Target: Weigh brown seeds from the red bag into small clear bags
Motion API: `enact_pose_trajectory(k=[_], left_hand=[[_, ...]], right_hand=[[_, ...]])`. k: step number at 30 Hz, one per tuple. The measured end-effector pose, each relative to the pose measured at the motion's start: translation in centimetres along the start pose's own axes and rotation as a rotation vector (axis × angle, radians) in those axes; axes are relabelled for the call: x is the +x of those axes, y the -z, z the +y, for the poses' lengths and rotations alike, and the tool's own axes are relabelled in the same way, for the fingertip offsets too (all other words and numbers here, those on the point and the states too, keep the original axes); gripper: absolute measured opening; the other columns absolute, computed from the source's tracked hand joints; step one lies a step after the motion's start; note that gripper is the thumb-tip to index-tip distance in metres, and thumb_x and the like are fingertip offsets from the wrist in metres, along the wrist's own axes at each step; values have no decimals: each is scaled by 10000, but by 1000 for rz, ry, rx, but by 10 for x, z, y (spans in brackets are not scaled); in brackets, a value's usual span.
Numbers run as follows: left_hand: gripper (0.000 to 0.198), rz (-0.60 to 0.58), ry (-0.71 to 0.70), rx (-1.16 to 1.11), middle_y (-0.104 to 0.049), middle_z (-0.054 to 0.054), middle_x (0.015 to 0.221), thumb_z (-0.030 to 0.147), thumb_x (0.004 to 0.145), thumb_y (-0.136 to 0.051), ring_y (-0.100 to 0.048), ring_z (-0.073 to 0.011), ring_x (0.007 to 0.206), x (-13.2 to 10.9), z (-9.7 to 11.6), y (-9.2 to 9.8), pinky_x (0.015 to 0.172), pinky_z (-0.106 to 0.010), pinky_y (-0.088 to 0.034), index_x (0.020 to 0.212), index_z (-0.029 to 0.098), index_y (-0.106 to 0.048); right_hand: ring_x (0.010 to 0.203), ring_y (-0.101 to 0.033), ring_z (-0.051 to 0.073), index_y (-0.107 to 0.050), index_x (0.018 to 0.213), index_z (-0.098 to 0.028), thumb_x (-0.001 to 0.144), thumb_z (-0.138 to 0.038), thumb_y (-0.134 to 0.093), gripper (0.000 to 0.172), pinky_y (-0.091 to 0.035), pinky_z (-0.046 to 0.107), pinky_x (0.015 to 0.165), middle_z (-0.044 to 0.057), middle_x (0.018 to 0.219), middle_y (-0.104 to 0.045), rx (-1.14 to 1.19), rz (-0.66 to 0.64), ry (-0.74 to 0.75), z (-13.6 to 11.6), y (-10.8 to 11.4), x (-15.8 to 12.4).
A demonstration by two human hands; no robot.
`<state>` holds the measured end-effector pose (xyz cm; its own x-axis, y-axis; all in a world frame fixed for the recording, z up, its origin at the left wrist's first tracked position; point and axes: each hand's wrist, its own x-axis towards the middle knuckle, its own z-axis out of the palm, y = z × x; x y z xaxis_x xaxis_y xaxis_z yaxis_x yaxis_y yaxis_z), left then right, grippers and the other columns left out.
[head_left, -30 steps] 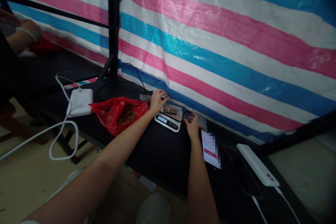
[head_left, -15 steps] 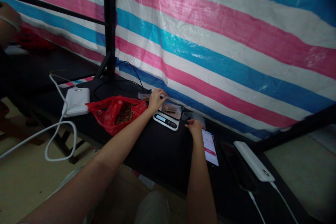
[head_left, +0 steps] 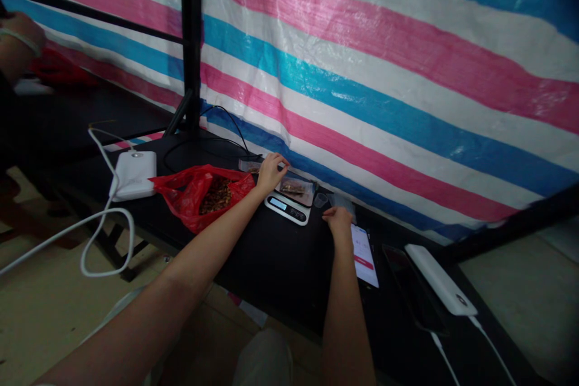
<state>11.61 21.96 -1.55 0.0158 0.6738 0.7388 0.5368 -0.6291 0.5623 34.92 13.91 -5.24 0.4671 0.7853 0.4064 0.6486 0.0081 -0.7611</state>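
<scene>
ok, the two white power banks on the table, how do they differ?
The left power bank looks wide and squarish; the right power bank is long and slim. The left one lies beside the red bag, the right one beside a dark phone. Both are white with a white cable attached.

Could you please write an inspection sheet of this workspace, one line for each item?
Surface: black table, dark and matte, set against a striped tarp.
Job's things: digital scale with a clear tray of brown pieces on top; red plastic bag of brown pieces beside it.
Clutter: lit phone, a dark phone, small clear cup.
Hands: left hand rests at the tray's far edge; right hand lies on the table between scale and lit phone, holding nothing visible.
Cables: white cable loops off the white power bank; a second white power bank is also corded.
Surroundings: striped tarp, black pole, another person's arm at far left.
</scene>
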Motion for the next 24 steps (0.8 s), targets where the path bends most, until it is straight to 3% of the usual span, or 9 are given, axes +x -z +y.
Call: enact_pose_trajectory(k=[8, 10, 14, 20, 24], left_hand=[[113, -16, -21, -3, -580, -28, 846, 107, 729, -529, -503, -191, 909, 0, 1, 1, 850, -307, -390, 747, 195, -597], [108, -18, -20, 7, -578, -31, 847, 111, 731, -529, -501, -194, 909, 0, 2, 1, 843, -307, -391, 747, 193, -597], [101, -41, -41, 21, -579, -31, 838, 129, 746, -520, -501, -194, 900, -2, 0, -2, 834, -311, -394, 776, 188, -596], [112, -103, -2, 15, -597, -33, 848, 160, 776, -497, -516, -195, 880, -6, -8, -10, 817, -325, -406, 821, 186, -596], [120, -98, 66, -45, -620, -38, 859, 150, 770, -501, -526, -194, 883, -6, -15, -15, 831, -329, -408, 800, 178, -614]], right_hand=[[555, -593, 195, -594, 511, -197, 522, -64, -598, 133, -461, 348, 665, -6, 484, -586, -67, -39, -4, -26, 6, -1], [622, -617, 190, -627, 650, -179, 586, -131, -593, 87, -470, 330, 690, 21, 615, -644, 14, -23, 30, -40, 2, -2], [694, -631, 183, -611, 787, -144, 618, -189, -587, 176, -481, 313, 718, 73, 785, -667, 200, 58, 100, -63, -14, -4], [659, -629, 188, -580, 747, -143, 586, -234, -617, 189, -496, 315, 681, 68, 711, -654, 333, 3, 42, -67, -35, 1], [654, -633, 183, -574, 831, -149, 685, -367, -547, 263, -501, 305, 647, 65, 714, -660, 410, -64, 59, -74, -39, 0]])
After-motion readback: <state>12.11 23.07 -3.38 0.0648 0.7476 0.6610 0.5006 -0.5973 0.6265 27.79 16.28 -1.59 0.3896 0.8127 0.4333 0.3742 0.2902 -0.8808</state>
